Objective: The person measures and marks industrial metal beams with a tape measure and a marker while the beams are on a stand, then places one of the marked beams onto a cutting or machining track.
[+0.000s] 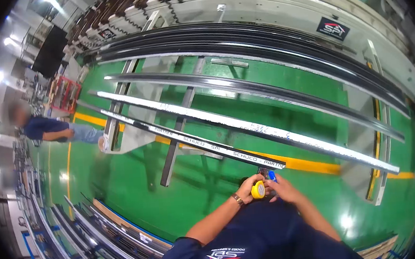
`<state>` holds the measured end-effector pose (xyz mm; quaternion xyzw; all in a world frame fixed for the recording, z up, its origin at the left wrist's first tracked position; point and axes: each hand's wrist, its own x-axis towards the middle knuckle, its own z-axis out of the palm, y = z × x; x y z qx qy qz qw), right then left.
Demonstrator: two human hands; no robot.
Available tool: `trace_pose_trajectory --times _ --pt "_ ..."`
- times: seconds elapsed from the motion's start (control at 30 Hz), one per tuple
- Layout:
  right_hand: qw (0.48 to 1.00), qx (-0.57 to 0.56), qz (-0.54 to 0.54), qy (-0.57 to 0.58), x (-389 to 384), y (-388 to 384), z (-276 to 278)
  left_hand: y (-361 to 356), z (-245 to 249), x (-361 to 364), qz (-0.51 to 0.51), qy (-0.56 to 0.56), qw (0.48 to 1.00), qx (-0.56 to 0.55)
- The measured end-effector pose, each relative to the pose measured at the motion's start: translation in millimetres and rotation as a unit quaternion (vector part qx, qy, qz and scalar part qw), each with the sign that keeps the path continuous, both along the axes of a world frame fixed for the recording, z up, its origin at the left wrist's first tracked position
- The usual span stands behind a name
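Fingers of the left hand point(248, 187) are curling tight around a yellow tape measure point(258, 189). Right hand point(284, 188) fingers are pinching a small blue piece point(271, 175), just beside the long black bar's point(204, 147) end.

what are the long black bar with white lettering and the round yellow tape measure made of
Long black bar with white lettering: likely metal extrusion, glossy dark finish, sharp highlights; lettering may sit on film. Round yellow tape measure: probably moulded plastic, smooth sheen.
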<state>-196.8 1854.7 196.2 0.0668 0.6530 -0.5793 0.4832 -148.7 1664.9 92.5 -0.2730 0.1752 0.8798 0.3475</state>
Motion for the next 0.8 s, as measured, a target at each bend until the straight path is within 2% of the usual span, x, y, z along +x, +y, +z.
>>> trace_pose_trajectory --times 0.03,0.07,0.17,0.2,0.33,0.43,0.5,0.53,0.57,0.6,0.7,0.8 --pt "1.0 0.015 -0.015 0.005 6 -2 -6 -4 1 5 0.0 0.001 1.0 0.01" --pt "0.999 0.033 -0.027 0.011 7 -10 13 -8 24 6 -0.038 -0.01 0.999 -0.016" --pt "0.984 0.124 0.117 0.051 10 -10 31 -11 47 24 -0.134 0.116 0.967 -0.184" --pt "0.979 0.126 0.128 0.096 18 -6 21 -15 47 33 -0.147 0.142 0.963 -0.173" --pt "0.972 0.155 0.152 0.087 36 0 46 -24 55 36 -0.221 0.243 0.934 -0.139" --pt "0.968 0.128 0.187 0.104 49 9 55 -17 78 31 -0.286 0.376 0.836 -0.28" --pt "0.964 0.081 0.217 0.134 58 24 48 -8 101 28 -0.335 0.419 0.789 -0.3" --pt "0.914 0.105 0.279 0.274 65 40 24 -2 110 24 -0.37 0.435 0.763 -0.303" --pt "0.912 0.096 0.278 0.287 72 50 28 5 115 20 -0.405 0.454 0.734 -0.303" --pt "0.909 0.089 0.273 0.302 72 57 36 12 116 18 -0.432 0.439 0.728 -0.301" --pt "0.984 0.033 0.125 0.125 73 109 74 45 133 11 -0.457 0.459 0.699 -0.303" --pt "0.982 -0.042 -0.111 0.146 95 190 82 98 112 9 -0.45 0.464 0.718 -0.258"
